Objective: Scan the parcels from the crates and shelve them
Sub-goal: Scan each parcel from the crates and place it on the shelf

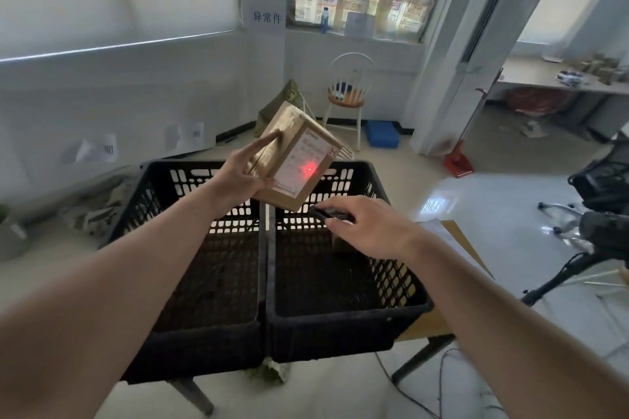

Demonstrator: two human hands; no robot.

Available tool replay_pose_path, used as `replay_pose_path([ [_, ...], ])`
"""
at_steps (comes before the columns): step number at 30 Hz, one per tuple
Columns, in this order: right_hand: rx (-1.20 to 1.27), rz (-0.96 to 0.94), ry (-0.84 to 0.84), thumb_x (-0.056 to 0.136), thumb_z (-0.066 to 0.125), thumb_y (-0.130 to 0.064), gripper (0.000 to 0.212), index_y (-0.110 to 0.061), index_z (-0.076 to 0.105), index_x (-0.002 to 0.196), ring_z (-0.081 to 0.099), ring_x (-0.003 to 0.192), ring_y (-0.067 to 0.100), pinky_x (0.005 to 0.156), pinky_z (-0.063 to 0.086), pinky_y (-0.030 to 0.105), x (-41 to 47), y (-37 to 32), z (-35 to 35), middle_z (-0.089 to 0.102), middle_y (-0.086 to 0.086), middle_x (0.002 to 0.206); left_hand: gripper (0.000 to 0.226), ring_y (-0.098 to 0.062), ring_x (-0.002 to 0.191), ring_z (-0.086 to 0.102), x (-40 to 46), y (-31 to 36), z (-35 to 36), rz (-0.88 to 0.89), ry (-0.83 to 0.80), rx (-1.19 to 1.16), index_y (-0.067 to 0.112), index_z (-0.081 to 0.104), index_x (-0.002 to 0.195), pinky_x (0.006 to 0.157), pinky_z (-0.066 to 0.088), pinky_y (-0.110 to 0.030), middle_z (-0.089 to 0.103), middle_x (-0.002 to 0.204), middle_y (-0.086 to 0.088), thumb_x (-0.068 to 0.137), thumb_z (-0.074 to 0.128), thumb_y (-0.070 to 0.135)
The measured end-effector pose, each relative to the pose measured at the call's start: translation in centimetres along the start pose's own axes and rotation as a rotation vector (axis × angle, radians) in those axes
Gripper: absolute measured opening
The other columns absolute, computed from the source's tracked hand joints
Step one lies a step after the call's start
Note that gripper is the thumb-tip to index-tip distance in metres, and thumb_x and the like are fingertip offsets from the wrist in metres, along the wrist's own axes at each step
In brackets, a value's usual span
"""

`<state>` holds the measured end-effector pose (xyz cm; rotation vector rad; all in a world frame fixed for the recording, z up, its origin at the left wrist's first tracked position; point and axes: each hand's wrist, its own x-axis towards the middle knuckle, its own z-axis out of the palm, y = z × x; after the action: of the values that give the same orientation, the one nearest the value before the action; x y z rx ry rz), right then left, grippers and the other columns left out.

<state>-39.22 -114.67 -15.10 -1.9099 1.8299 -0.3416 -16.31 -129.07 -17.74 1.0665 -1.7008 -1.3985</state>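
I see left hand point(243, 177) gripping tilted parcel point(296, 160) above crates point(272, 282) | right hand point(366, 226) clutching scanner point(328, 213) | red spot on label point(303, 163)

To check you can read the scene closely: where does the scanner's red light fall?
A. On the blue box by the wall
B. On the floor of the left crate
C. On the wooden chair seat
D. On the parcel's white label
D: the red light glows on the white label of the cardboard parcel held up by the left hand.
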Motion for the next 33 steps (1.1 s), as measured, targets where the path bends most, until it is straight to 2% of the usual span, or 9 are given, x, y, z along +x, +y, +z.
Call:
replay_pose_path([
  [3, -0.019, 0.008, -0.032, 0.110, 0.053, -0.043, 0.042, -0.043, 0.053, 0.152, 0.058, 0.126, 0.012, 0.107, 0.045, 0.034, 0.1, -0.5, 0.6, 0.064, -0.008, 0.139, 0.097, -0.018, 0.113, 0.057, 0.2, 0.0, -0.5, -0.001, -0.017, 0.040, 0.066, 0.048, 0.141, 0.076, 0.063, -0.026, 0.042, 0.136, 0.003, 0.089, 0.070, -0.013],
  [7, -0.026, 0.004, -0.038, 0.110, 0.053, -0.044, 0.042, -0.044, 0.053, 0.151, 0.057, 0.128, 0.012, 0.109, 0.045, 0.037, 0.2, -0.8, 1.0, 0.063, -0.009, 0.141, 0.099, -0.024, 0.118, 0.056, 0.4, -0.1, -1.0, -0.008, -0.032, 0.068, 0.074, 0.047, 0.134, 0.076, 0.064, -0.027, 0.039, 0.141, 0.001, 0.090, 0.069, -0.011],
  [12, -0.028, 0.028, -0.074, 0.109, 0.053, -0.046, 0.038, -0.048, 0.055, 0.147, 0.059, 0.122, 0.011, 0.107, 0.048, 0.039, 0.6, -0.9, 0.8, 0.064, -0.012, 0.134, 0.100, -0.023, 0.126, 0.053, 0.9, -0.7, -1.3, -0.003, -0.022, 0.079, 0.074, 0.051, 0.132, 0.093, 0.063, -0.045, 0.039, 0.145, -0.001, 0.088, 0.072, -0.012],
  [16, -0.023, 0.039, -0.045, 0.109, 0.053, -0.046, 0.039, -0.048, 0.055, 0.147, 0.059, 0.122, 0.010, 0.108, 0.049, 0.041, 0.6, -0.8, 0.9, 0.064, -0.014, 0.132, 0.098, -0.022, 0.120, 0.057, 0.7, -0.4, -1.3, -0.015, -0.018, 0.055, 0.071, 0.050, 0.136, 0.092, 0.064, -0.043, 0.042, 0.137, 0.003, 0.089, 0.070, -0.013],
  [24, 0.215, 0.082, 0.477, 0.110, 0.053, -0.041, 0.043, -0.045, 0.051, 0.152, 0.063, 0.124, 0.021, 0.104, 0.055, 0.049, 2.7, -0.5, 2.3, 0.064, 0.000, 0.139, 0.099, -0.036, 0.124, 0.064, -0.2, 0.2, -2.0, -0.101, -0.081, -0.232, 0.064, 0.045, 0.146, 0.087, 0.063, -0.046, 0.060, 0.137, -0.016, 0.087, 0.073, -0.011],
  [27, 0.335, 0.075, 0.592, 0.110, 0.050, -0.042, 0.044, -0.048, 0.046, 0.154, 0.057, 0.132, 0.022, 0.110, 0.051, 0.050, 4.4, -0.4, 2.1, 0.059, 0.004, 0.146, 0.100, -0.036, 0.124, 0.065, -1.5, 0.7, -2.1, -0.136, -0.065, -0.220, 0.071, 0.040, 0.144, 0.104, 0.054, -0.058, 0.070, 0.130, -0.015, 0.087, 0.077, -0.002],
  [29, 0.420, 0.028, 0.643, 0.111, 0.048, -0.041, 0.045, -0.049, 0.045, 0.155, 0.053, 0.134, 0.017, 0.114, 0.046, 0.045, 5.5, -0.7, 1.8, 0.057, 0.003, 0.148, 0.101, -0.035, 0.127, 0.063, -2.5, 0.9, -2.2, -0.138, -0.051, -0.190, 0.075, 0.035, 0.143, 0.117, 0.038, -0.061, 0.072, 0.130, -0.015, 0.085, 0.080, 0.006],
  [31, 0.502, -0.025, 0.666, 0.113, 0.046, -0.037, 0.045, -0.048, 0.045, 0.157, 0.049, 0.127, 0.002, 0.111, 0.038, 0.027, 6.2, -1.1, 1.4, 0.052, -0.002, 0.149, 0.099, -0.036, 0.131, 0.060, -3.7, 1.0, -2.2, -0.132, -0.023, -0.184, 0.078, 0.032, 0.142, 0.124, 0.024, -0.062, 0.070, 0.133, -0.017, 0.086, 0.081, 0.013],
  [33, 0.578, -0.086, 0.633, 0.115, 0.044, -0.034, 0.046, -0.046, 0.043, 0.159, 0.043, 0.111, -0.013, 0.101, 0.032, 0.012, 6.6, -1.4, 1.2, 0.045, -0.010, 0.142, 0.098, -0.037, 0.131, 0.062, -5.1, 1.2, -1.9, -0.123, 0.004, -0.220, 0.076, 0.028, 0.146, 0.125, 0.022, -0.060, 0.069, 0.135, -0.020, 0.089, 0.080, 0.016],
])
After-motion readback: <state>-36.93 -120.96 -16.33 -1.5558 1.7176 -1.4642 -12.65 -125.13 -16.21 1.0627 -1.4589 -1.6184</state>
